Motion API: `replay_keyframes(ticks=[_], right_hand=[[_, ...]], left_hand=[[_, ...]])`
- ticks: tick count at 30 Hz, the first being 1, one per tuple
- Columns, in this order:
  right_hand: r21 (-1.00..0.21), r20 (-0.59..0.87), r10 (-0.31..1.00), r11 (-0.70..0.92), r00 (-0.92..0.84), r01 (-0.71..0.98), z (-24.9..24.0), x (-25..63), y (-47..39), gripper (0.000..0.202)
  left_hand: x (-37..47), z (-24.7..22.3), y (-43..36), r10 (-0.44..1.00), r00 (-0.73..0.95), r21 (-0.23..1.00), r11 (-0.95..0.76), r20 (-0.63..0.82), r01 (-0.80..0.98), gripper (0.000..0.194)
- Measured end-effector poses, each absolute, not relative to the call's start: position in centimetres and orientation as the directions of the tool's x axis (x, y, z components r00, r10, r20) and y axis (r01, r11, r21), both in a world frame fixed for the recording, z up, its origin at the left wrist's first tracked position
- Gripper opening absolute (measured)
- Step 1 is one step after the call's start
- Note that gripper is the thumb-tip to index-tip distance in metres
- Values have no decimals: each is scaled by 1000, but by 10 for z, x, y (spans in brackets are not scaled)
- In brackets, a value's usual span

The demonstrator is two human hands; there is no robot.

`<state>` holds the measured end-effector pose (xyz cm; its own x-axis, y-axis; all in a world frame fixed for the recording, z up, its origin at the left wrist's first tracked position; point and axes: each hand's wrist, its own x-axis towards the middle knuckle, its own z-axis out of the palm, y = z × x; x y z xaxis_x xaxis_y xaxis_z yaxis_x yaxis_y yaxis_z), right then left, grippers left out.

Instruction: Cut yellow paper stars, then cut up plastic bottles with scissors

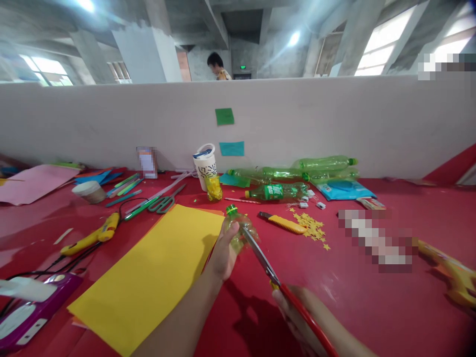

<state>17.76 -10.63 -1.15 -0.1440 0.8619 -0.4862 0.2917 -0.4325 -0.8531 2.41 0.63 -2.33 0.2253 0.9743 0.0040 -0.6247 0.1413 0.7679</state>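
Note:
My left hand is closed around a clear green plastic bottle piece, which has a green cap at its far end. The thumb presses on its side. In my right hand are scissors with long metal blades and red handles. Their tips reach the bottle piece; whether they are inside it or only against its wall, I cannot tell. Left of my hands lies a sheet of yellow paper. A yellow utility knife rests beyond the bottle piece, beside a scatter of yellow stars.
Several green bottles lie near the white partition. A patterned cup stands at the back. At left are dark-handled scissors, a yellow glue gun with cords and a purple power strip. Another yellow tool lies far right.

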Motion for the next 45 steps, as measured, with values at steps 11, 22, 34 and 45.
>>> replay_keyframes(ticks=[11,22,34,45], right_hand=[[-847,-530,811,-494,-247,196,7,183,-105,46],[-849,-520,827,-472,-217,236,5,181,-104,54],[-818,-574,760,-550,-304,169,-12,192,-109,54],[-786,-610,772,-563,-176,257,7,184,-104,49]], left_hand=[[20,-26,7,983,185,820,101,6,-563,38],[23,-28,5,978,208,805,120,4,-580,31],[23,-28,4,961,276,761,165,20,-628,24],[23,-24,4,978,208,813,113,10,-572,33]])
